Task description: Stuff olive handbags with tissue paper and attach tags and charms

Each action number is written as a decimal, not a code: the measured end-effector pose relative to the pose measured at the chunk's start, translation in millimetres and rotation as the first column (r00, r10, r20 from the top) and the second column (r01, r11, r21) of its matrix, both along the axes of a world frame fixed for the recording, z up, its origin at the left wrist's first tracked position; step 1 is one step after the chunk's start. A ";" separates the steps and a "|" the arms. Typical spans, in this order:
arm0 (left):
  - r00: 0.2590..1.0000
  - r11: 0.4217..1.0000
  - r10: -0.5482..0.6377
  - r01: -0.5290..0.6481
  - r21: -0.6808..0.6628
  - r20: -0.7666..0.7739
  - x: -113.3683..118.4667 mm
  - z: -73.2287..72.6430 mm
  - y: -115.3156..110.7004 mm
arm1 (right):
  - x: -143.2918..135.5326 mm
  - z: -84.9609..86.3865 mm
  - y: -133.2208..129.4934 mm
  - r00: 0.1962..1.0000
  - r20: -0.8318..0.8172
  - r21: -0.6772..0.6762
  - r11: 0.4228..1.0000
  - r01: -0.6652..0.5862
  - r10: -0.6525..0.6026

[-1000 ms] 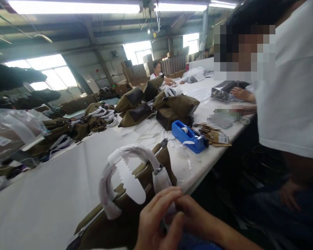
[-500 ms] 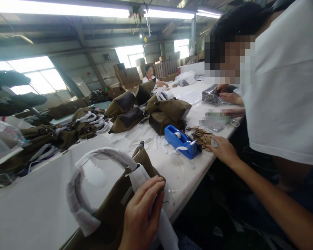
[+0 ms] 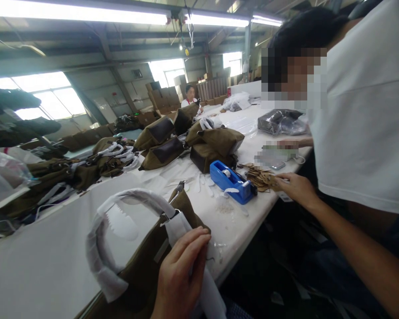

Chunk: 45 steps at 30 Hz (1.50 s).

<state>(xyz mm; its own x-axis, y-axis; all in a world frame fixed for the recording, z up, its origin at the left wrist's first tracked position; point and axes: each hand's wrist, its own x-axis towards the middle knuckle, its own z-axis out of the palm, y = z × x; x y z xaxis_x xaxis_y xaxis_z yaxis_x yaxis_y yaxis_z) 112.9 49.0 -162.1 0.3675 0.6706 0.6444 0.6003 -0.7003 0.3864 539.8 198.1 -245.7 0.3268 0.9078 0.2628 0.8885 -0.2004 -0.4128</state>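
An olive bag [image 3: 142,261] with a paper-wrapped handle [image 3: 98,235] stands at the front of the white table. My left hand [image 3: 184,266] has its fingers closed on the bag's upper right edge, over white wrapping. Farther right, my right hand [image 3: 297,188] pinches a brown tag [image 3: 275,181] with a pale label hanging below, at the table's edge. Beside it lies a pile of brown tags [image 3: 257,176]. A blue tape dispenser [image 3: 231,181] sits just left of the pile.
Several olive bags [image 3: 216,141] are heaped mid-table, with more at the left [image 3: 96,166]. A person in a white shirt [image 3: 362,106] leans in at the right, near a phone [image 3: 274,163] and a plastic-wrapped package [image 3: 279,122]. Another person [image 3: 190,95] is farther back.
My right hand has moved right, drawing a tag away from the pile. The nearby person's hands have left the plastic-wrapped package. My left hand stays on the bag.
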 end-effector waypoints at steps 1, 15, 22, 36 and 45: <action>1.000 1.000 -0.003 0.003 -0.003 0.001 -0.2 -0.3 -0.1 | -0.5 2.5 -0.6 1.000 -0.002 -0.008 1.000 0.027 -0.027; 1.000 0.999 -0.004 0.005 -0.032 0.023 -3.3 -1.9 -2.1 | 23.1 -24.3 17.6 0.997 -0.079 0.106 0.994 0.019 -0.010; 1.000 1.000 -0.008 0.008 -0.017 0.027 -3.0 -3.0 -0.2 | 18.6 -50.6 -1.3 0.998 0.004 0.332 0.941 -0.067 0.070; 0.999 0.999 -0.018 0.019 -0.027 0.041 -3.2 -2.2 -2.5 | -19.4 -82.3 -24.8 0.944 0.209 0.224 0.928 -0.299 0.254; 0.999 0.999 -0.014 0.016 -0.045 0.049 -4.5 -3.8 -3.2 | -26.6 -62.6 -20.9 0.965 0.181 0.106 0.972 -0.209 0.188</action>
